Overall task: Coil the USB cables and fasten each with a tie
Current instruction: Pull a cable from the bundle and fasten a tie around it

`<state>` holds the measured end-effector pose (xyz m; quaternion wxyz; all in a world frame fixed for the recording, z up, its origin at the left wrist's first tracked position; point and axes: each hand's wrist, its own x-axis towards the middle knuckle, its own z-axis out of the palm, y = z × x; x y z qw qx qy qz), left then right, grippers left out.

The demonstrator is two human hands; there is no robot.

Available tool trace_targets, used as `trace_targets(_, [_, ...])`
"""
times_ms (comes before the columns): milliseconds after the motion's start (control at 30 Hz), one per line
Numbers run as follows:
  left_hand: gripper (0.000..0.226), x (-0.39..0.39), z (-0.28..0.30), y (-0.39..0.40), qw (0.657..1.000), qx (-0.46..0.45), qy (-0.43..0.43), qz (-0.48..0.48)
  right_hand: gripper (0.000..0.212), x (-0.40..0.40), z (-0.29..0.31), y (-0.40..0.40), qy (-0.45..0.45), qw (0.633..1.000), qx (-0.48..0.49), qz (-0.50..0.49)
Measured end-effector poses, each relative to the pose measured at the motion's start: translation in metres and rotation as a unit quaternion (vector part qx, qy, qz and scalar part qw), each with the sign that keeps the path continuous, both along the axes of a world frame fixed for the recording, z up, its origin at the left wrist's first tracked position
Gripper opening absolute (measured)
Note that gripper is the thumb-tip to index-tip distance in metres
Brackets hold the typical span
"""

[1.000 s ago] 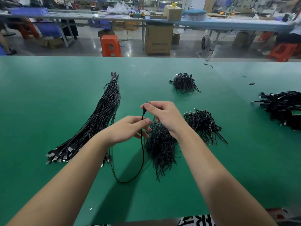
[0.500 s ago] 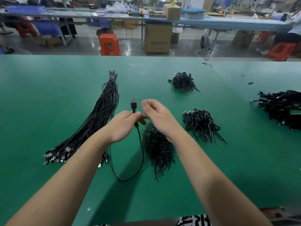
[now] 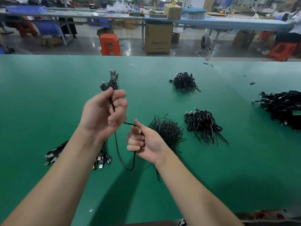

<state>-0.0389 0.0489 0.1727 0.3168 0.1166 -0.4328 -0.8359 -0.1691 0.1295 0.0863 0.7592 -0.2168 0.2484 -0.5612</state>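
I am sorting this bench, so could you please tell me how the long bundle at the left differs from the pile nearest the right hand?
The long bundle holds straight cables lying parallel, bound near its far end; the pile is a loose tangle of short thin strands. Plugs show at the bundle's near end, none in the pile. Both are black, on the green table.

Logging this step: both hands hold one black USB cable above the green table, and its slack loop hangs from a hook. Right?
Not quite. No hook: in the head view the black USB cable sags freely between the left hand and right hand above the green table.
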Motion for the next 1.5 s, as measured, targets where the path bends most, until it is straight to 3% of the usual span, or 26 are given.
trace_targets(100, [0.047, 0.012, -0.006, 0.002, 0.966, -0.135, -0.183, -0.124, 0.039, -0.004, 0.001, -0.006, 0.064, 0.998, -0.002, -0.011])
trace_targets(200, [0.048, 0.018, -0.012, 0.003, 0.872, -0.225, -0.379, -0.212, 0.045, -0.012, 0.003, -0.01, 0.089, 0.995, 0.033, -0.04])
trace_targets(267, [0.05, 0.015, -0.02, 0.006, 0.822, -0.243, -0.478, -0.194, 0.049, -0.015, 0.005, -0.012, 0.08, 0.995, 0.038, -0.043])
trace_targets(333, [0.049, 0.009, -0.031, 0.007, 0.819, -0.236, -0.51, -0.116, 0.05, -0.014, 0.006, -0.012, 0.109, 0.993, 0.027, -0.047])
trace_targets(467, [0.042, 0.0, -0.054, 0.001, 0.864, -0.241, -0.44, 0.044, 0.047, -0.008, 0.007, -0.01, 0.152, 0.986, 0.002, -0.069])
trace_targets(633, [0.044, -0.004, -0.071, 0.003, 0.961, -0.155, -0.224, 0.056, 0.044, -0.006, 0.005, -0.007, 0.151, 0.986, -0.02, -0.069])
trace_targets(767, [0.048, -0.018, -0.065, 0.004, 0.973, -0.053, -0.119, 0.188, 0.041, 0.006, -0.006, -0.002, 0.16, 0.985, -0.016, -0.056])
trace_targets(867, [0.047, -0.023, -0.047, 0.002, 0.972, 0.06, -0.032, 0.223, 0.042, 0.013, -0.016, -0.001, 0.144, 0.988, 0.003, -0.055])
trace_targets(967, [0.036, -0.011, -0.03, -0.005, 0.974, 0.103, -0.008, 0.2, 0.044, 0.015, -0.027, 0.002, 0.071, 0.996, 0.025, -0.036])
trace_targets(1067, [0.038, 0.011, -0.022, -0.011, 0.995, 0.008, -0.089, 0.04, 0.042, 0.01, -0.033, 0.005, -0.014, 0.999, 0.04, -0.015])
trace_targets(1133, [0.042, 0.022, -0.023, -0.009, 0.969, -0.114, -0.2, -0.088, 0.041, 0.006, -0.031, 0.004, -0.015, 0.999, 0.035, -0.009])
trace_targets(1267, [0.043, 0.029, -0.021, -0.006, 0.844, -0.282, -0.385, -0.244, 0.042, 0.0, -0.026, -0.001, 0.049, 0.998, 0.039, -0.021])
trace_targets(1400, [0.037, 0.021, -0.024, 0.004, 0.728, -0.337, -0.552, -0.228, 0.042, -0.001, -0.026, -0.002, 0.1, 0.993, 0.042, -0.039])
trace_targets(1500, [0.036, 0.014, -0.032, 0.009, 0.706, -0.334, -0.6, -0.177, 0.038, 0.0, -0.026, -0.002, 0.102, 0.993, 0.042, -0.046])
